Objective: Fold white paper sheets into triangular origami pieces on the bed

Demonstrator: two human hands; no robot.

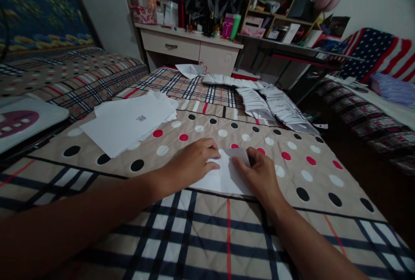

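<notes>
A white sheet of paper (229, 177) with a crease down its middle lies on the bedspread in front of me. My left hand (196, 163) rests on its left part, fingers bent and thumb close to them, holding the paper. At the right edge, my right hand (261, 172) pinches the sheet, thumb on top and fingers curled behind. Left of my hands is a loose pile of white sheets (129, 120), the top one bearing small dark print. Farther off, long rows of folded white paper pieces (280, 105) stand packed closely together.
The patterned bedspread (201, 232) spreads under everything. One folded white paper (190, 70) lies near the bed's far edge. A white and pink case-like object (29, 120) sits at the left. Beyond the bed stand a dresser (175, 49) and a cluttered shelf (275, 16).
</notes>
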